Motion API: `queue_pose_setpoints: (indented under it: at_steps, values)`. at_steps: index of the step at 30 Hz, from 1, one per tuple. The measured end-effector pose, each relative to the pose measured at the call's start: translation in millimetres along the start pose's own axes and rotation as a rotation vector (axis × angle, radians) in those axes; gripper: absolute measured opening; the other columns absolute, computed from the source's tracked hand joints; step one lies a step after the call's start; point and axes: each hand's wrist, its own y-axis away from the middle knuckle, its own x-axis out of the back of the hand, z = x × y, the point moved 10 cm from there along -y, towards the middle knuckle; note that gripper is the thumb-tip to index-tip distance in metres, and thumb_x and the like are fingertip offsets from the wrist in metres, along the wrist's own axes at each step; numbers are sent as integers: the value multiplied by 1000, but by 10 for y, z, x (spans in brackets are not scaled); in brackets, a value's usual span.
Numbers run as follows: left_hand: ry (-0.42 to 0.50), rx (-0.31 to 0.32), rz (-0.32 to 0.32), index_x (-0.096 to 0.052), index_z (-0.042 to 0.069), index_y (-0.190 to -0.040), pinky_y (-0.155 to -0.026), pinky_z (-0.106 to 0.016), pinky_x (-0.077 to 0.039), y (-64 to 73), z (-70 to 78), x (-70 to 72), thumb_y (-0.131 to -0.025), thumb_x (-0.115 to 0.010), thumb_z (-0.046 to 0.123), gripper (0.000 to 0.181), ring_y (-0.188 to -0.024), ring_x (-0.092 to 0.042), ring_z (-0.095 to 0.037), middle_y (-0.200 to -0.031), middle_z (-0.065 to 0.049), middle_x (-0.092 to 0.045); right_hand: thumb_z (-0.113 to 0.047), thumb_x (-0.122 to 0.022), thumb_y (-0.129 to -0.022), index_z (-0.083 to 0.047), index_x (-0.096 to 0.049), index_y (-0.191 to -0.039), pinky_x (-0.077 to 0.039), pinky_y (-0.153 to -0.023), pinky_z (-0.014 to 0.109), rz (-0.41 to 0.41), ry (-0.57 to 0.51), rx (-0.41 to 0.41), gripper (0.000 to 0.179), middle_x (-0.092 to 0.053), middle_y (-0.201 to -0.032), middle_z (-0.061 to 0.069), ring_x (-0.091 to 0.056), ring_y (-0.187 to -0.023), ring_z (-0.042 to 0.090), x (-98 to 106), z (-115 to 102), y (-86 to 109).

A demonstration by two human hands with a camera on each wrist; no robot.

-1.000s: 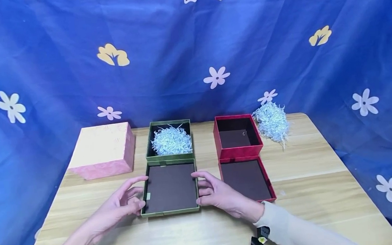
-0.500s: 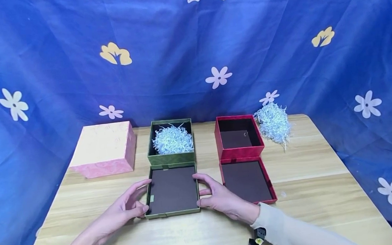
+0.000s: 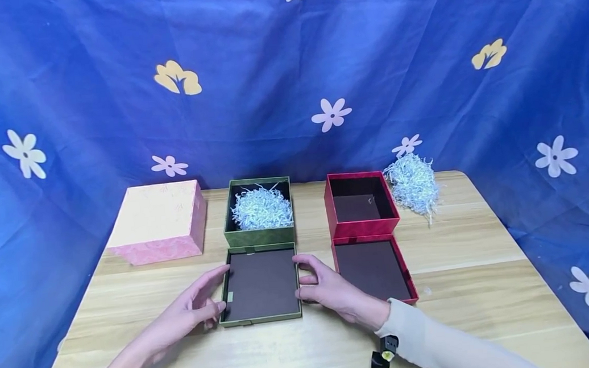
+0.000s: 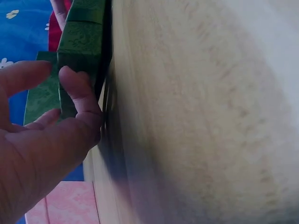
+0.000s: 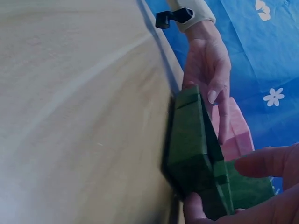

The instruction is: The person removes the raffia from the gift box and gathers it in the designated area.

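Observation:
A shallow green box lid (image 3: 262, 283) lies with its dark inside up, directly in front of the green box (image 3: 259, 236). Pale blue shredded paper (image 3: 262, 208) sits inside that box. My left hand (image 3: 188, 312) holds the lid's left side, thumb near the front corner, index fingertip at the rim. On the opposite side my right hand (image 3: 333, 292) holds it the same way. In the right wrist view, my right thumb (image 5: 194, 207) touches the lid's wall. The left wrist view shows my left thumb (image 4: 77, 88) against the lid's side.
An open red box (image 3: 364, 228) and its upturned red lid (image 3: 375, 272) stand right of the green set. More blue shredded paper (image 3: 413, 184) lies behind at right. A pink box (image 3: 155, 216) stands at left on the wooden table (image 3: 466, 286), before a blue curtain (image 3: 245, 67).
The green lid has come down slightly and now sits straighter against the green box's front. Both hands have stayed at its sides. The head view has shifted a little.

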Motion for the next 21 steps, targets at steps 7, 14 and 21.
queue_pose_setpoints:
  at_steps: [7, 14, 21]
  values:
    - [-54, -52, 123, -25, 1, -171, -68, -38, -62, -64, 170, 164, -104, -66, 0, 78, -87, -71, -27, -168, -39, -25, -4, -70, -95, -2, -45, -160, -53, -110, 49, 90, -2, 82, 70, -42, -163, 29, -46, -148, 46, 184, -369, -60]
    - [-149, -71, 253, -26, 3, -171, -92, -30, -58, -180, 403, 271, -107, -69, 7, 77, -118, -64, -23, -162, -33, -39, -6, -68, -95, -3, -44, -161, -52, -110, 53, 158, -34, 175, 70, -41, -163, 21, -46, -148, 45, 330, -830, -178]
    - [-205, -45, 294, -21, 6, -172, -98, -24, -51, -319, 491, 284, -107, -72, 16, 83, -143, -47, -45, -167, -28, -35, -2, -66, -98, 1, -42, -161, -51, -111, 56, 153, -61, 228, 67, -36, -163, 28, -47, -146, 45, 282, -1155, -345]
